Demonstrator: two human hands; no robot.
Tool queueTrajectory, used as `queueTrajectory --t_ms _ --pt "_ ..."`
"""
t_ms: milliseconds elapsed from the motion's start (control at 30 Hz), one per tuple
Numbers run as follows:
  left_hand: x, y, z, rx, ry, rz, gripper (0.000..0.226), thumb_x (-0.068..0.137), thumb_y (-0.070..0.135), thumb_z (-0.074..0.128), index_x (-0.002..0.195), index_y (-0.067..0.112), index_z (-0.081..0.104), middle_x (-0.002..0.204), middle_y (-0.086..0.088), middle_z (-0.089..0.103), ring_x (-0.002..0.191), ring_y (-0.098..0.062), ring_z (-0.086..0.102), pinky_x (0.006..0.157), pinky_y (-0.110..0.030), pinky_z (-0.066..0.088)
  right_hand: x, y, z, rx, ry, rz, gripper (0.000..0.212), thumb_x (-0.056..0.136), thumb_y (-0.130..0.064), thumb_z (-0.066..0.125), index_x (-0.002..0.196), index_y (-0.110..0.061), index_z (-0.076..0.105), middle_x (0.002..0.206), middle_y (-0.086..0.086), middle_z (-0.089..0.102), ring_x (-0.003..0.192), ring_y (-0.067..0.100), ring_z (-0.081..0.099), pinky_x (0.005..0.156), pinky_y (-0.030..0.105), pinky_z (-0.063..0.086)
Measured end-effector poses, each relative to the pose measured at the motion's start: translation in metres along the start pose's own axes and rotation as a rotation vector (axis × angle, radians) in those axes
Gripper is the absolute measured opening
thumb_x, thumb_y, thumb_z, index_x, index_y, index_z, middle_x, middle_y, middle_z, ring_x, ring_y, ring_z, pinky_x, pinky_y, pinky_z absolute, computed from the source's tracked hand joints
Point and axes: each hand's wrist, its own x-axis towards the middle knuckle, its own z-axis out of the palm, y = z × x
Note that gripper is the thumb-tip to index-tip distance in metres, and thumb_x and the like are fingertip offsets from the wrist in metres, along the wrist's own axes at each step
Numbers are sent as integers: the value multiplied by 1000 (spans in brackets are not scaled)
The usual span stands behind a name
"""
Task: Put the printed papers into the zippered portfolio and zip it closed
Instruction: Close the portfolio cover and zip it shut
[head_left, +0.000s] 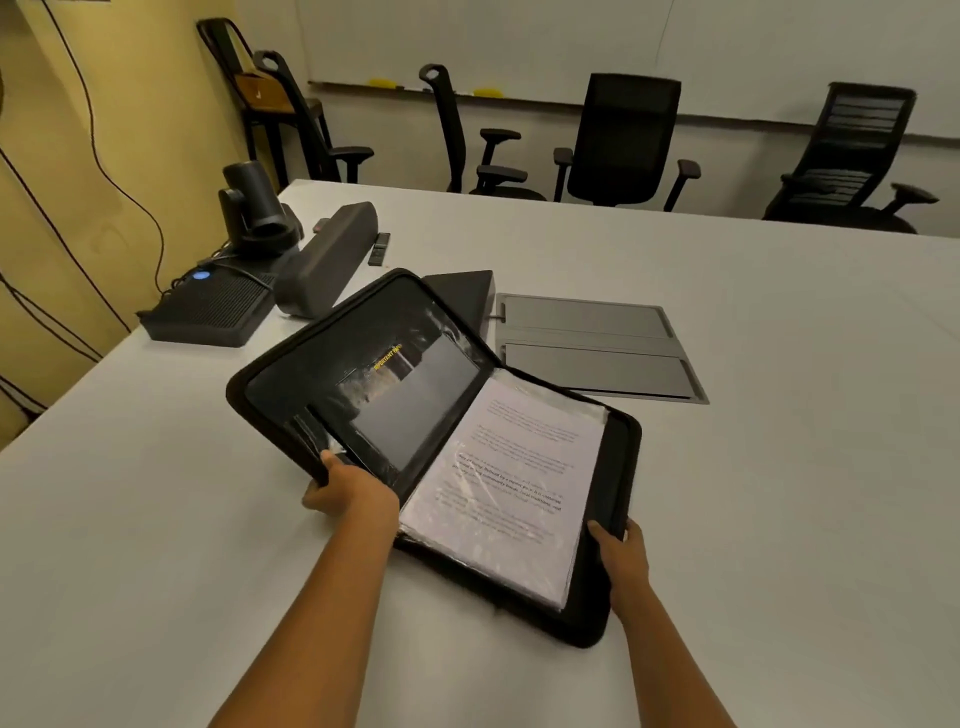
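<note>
A black zippered portfolio (322, 358) lies open on the white table, its left cover raised off the surface. The printed papers (514, 483) rest inside the right half under a clear plastic sleeve. My left hand (348, 493) grips the near edge of the raised left cover, thumb on the inner side. My right hand (621, 556) grips the near right edge of the right half. A dark panel with small yellow lettering shows inside the left cover.
The white table (779, 467) has a grey flip-up cable hatch (597, 345) just behind the portfolio. At the back left stand a conference camera (254, 208), a speaker bar (332, 254), a black box (213, 306) and a remote. Office chairs (623, 140) line the far side.
</note>
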Motion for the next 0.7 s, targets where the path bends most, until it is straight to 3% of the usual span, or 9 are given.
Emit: queueTrajectory --t_ms 100,133,233,300,333,400,467,600,700 --pt "-13 -6 -17 46 -12 -30 43 93 28 52 133 26 37 143 -13 37 129 -33 40 109 -44 32 -7 5 -15 -64 13 -40 63 88 -26 61 142 -17 30 143 12 41 126 35 43 106 47 39" --pt "-14 -8 -24 179 -31 9 41 91 21 54 128 32 39 144 -18 35 130 -37 37 110 -46 31 -9 4 -19 -88 27 -54 62 89 -26 60 142 -16 31 144 12 41 128 35 42 107 46 38" --pt "-21 -11 -31 183 -8 -70 59 86 5 53 135 29 30 145 -26 29 131 -47 30 110 -52 28 -11 2 -31 -160 66 -110 56 90 -27 57 141 -16 34 142 13 44 127 35 44 106 45 39" --pt "-22 -18 -45 100 1 -124 47 86 9 55 114 31 26 143 -25 32 129 -46 33 109 -52 30 -13 -5 -38 -186 58 -140 53 91 -26 56 139 -16 36 139 14 47 124 35 47 104 45 41" --pt "-26 -21 -54 52 4 -105 45 87 13 57 114 32 27 141 -23 37 127 -43 39 108 -51 34 -13 -8 -42 -201 53 -155 53 91 -25 56 139 -16 37 139 14 47 123 35 47 103 45 42" --pt "-38 -27 -64 41 17 102 46 89 22 59 129 22 37 134 -16 47 118 -35 52 102 -46 44 -13 -14 -50 -244 33 -169 51 92 -24 55 139 -14 37 138 14 48 122 35 48 103 45 43" --pt "-53 -24 -69 87 -43 297 47 89 25 59 130 13 39 131 -14 53 113 -33 57 96 -41 49 -8 -20 -58 -297 19 -179 48 92 -19 53 138 -12 39 135 15 51 120 35 50 101 44 44" --pt "-83 -18 -73 197 -122 568 47 88 31 60 129 13 44 129 -12 56 113 -30 56 87 -29 42 0 -28 -72 -357 -76 -130 47 89 -4 49 136 -5 39 132 16 51 114 34 51 95 39 45" --pt "-108 -22 -74 293 -231 732 40 87 32 61 121 12 51 120 -10 61 107 -24 58 84 -26 44 -3 -26 -77 -384 -160 -110 40 89 -1 45 129 1 44 113 11 54 101 29 53 87 34 45"
